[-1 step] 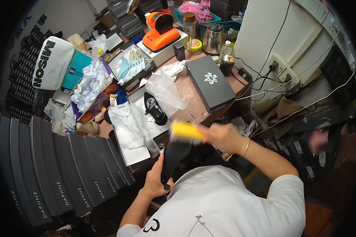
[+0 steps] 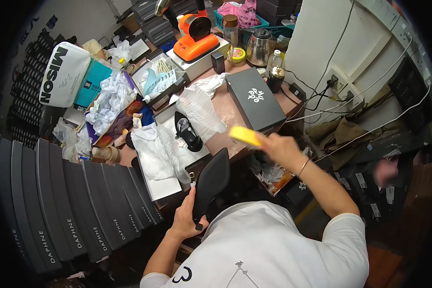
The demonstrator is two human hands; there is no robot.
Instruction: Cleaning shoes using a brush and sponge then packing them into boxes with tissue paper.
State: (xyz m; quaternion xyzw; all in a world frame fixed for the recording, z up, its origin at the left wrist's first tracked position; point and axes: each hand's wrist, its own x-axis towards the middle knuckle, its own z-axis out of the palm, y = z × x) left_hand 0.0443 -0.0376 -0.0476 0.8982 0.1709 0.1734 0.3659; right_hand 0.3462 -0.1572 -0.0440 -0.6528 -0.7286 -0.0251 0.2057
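The shoe is clasped near its heel by the left grip, apparently leaving the sole exposed; the brush is clasped by the right grip.

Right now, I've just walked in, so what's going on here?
A person's left hand holds a black shoe near its heel. Their right hand grips a yellow brush, which appears clear of the shoe. Another black shoe lies ahead among white wrapping, with a closed dark box to its right.
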